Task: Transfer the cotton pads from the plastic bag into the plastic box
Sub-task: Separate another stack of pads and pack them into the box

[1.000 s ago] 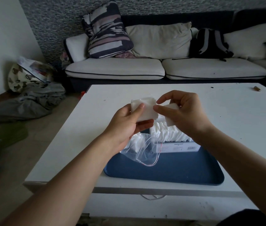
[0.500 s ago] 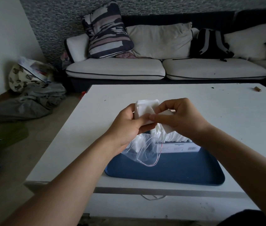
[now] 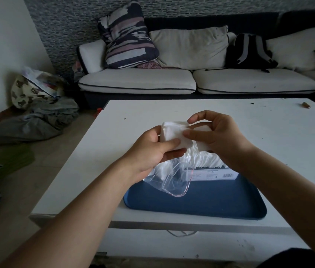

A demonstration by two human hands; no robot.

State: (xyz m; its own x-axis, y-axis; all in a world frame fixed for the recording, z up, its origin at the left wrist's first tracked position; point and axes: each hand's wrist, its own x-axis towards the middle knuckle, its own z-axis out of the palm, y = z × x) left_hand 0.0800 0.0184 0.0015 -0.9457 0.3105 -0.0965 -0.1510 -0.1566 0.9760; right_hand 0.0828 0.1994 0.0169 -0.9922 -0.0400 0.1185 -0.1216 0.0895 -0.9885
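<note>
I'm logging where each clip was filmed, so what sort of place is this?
Most likely a home living room. A sofa with a striped cushion and a backpack stands behind a low white table, and clothes lie heaped on the floor.

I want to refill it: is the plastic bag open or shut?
Open: the plastic bag has its red-lined mouth gaping, lying on the blue tray.

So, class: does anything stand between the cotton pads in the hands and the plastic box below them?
Nothing visible does. The cotton pads, held by both hands, hang directly above the plastic box; the plastic bag droops to its left side.
</note>
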